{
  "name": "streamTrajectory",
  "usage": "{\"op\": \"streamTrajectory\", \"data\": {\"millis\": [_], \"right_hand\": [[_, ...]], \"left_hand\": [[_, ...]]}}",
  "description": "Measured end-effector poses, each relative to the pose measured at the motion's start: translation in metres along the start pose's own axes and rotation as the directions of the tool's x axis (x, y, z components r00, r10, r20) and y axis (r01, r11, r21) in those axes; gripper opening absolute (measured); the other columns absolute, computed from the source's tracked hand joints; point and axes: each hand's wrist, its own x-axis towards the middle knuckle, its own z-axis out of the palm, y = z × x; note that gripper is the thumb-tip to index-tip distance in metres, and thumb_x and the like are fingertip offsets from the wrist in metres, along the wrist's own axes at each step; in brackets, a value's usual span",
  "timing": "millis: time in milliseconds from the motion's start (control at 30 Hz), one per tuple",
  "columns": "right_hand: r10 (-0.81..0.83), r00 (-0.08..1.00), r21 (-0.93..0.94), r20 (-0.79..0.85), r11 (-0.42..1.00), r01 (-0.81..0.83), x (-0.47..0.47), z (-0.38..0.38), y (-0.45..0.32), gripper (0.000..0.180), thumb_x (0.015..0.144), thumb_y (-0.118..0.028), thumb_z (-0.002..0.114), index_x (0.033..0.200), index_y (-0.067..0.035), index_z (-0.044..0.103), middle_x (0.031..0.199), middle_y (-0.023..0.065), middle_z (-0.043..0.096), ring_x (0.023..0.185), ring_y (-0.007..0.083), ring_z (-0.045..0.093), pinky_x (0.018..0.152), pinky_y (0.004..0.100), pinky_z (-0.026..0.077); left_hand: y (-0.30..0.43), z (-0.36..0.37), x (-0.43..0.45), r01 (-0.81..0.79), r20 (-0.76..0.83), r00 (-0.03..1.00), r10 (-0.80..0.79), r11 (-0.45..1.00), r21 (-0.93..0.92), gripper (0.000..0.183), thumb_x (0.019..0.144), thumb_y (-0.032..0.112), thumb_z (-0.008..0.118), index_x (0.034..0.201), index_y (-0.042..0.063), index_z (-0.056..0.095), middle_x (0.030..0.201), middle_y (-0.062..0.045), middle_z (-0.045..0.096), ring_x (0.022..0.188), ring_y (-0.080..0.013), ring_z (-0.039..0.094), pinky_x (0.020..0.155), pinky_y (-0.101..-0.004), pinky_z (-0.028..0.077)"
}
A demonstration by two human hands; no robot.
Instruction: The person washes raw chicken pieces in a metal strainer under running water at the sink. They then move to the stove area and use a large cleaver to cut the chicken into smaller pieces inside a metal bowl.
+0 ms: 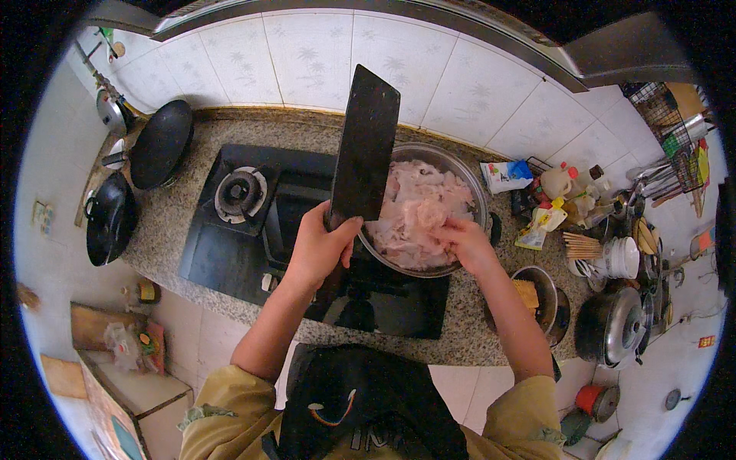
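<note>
My left hand (pixel 323 244) grips a dark cleaver (pixel 368 144) near where the broad blade meets the handle. The blade points up and away from me, beside a wide metal pot (pixel 482 190) and over its left side. Pale pink raw meat (pixel 422 178) in thin pieces fills the pot. Inside the rim, my right hand (pixel 467 244) has its fingertips closed on a bunched piece of meat (pixel 428 214). The blade hides part of the pot's left wall.
A black gas hob (pixel 230 259) lies under and left of the pot, its left burner (pixel 240 192) bare. Two woks (pixel 163 144) lean at the far left. Condiment bottles (pixel 581 201), a pan with a yellow sponge (pixel 524 293) and a lidded pot (pixel 612 328) stand at right.
</note>
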Motion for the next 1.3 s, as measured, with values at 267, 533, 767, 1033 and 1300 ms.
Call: {"op": "streamTrajectory", "data": {"millis": [267, 533, 767, 1033, 1300], "right_hand": [[-0.254, 0.962, -0.94, 0.103, 0.291, 0.178, -0.011, 0.019, -0.016, 0.019, 0.068, -0.016, 0.064, 0.076, 0.0, 0.059, 0.072, 0.0163, 0.058, 0.065, 0.0273, 0.058, 0.059, 0.0339, 0.045], [-0.384, 0.853, -0.936, 0.353, -0.125, 0.33, -0.011, 0.014, -0.008, 0.016, 0.068, -0.021, 0.06, 0.066, -0.005, 0.058, 0.066, 0.0136, 0.056, 0.067, 0.0329, 0.056, 0.059, 0.0409, 0.044], [-0.405, 0.882, -0.958, 0.243, 0.04, 0.282, -0.009, 0.013, -0.027, 0.017, 0.066, -0.019, 0.061, 0.078, -0.008, 0.064, 0.07, 0.0115, 0.059, 0.066, 0.0299, 0.057, 0.059, 0.0385, 0.045], [-0.416, 0.905, -0.858, -0.086, 0.493, 0.145, 0.013, -0.005, -0.052, 0.022, 0.07, -0.024, 0.061, 0.066, -0.003, 0.063, 0.066, 0.0153, 0.058, 0.064, 0.0302, 0.057, 0.063, 0.0383, 0.045], [-0.562, 0.763, -0.926, 0.319, -0.011, 0.378, 0.005, -0.005, -0.056, 0.041, 0.065, -0.012, 0.062, 0.106, -0.009, 0.054, 0.102, 0.0133, 0.053, 0.094, 0.0286, 0.05, 0.078, 0.0354, 0.041]], "left_hand": [[0.0, 0.003, 0.0, -0.013, 0.019, 1.0, 0.013, 1.0, -0.014, 0.01, 0.077, 0.007, 0.055, 0.076, 0.0, 0.049, 0.048, -0.002, 0.046, 0.036, -0.0089, 0.04, 0.035, -0.0233, 0.033], [-0.001, 0.0, 0.0, -0.025, 0.033, 0.999, 0.026, 1.0, -0.018, 0.01, 0.077, 0.007, 0.055, 0.078, 0.0, 0.049, 0.048, -0.002, 0.046, 0.035, -0.0088, 0.04, 0.035, -0.0231, 0.032], [0.001, 0.001, 0.0, -0.023, 0.038, 0.999, 0.024, 0.999, -0.023, 0.011, 0.077, 0.008, 0.055, 0.079, -0.001, 0.049, 0.048, -0.001, 0.045, 0.035, -0.0086, 0.039, 0.035, -0.0229, 0.032], [0.004, -0.001, 0.003, -0.04, 0.034, 0.999, 0.039, 0.999, 0.017, 0.011, 0.077, 0.007, 0.055, 0.08, -0.001, 0.048, 0.048, -0.001, 0.045, 0.035, -0.0087, 0.039, 0.035, -0.0231, 0.031], [0.004, -0.004, 0.004, -0.028, 0.006, 1.0, 0.028, 0.999, 0.02, 0.011, 0.077, 0.007, 0.056, 0.078, -0.001, 0.048, 0.048, -0.002, 0.045, 0.036, -0.0088, 0.04, 0.035, -0.0229, 0.032]]}}
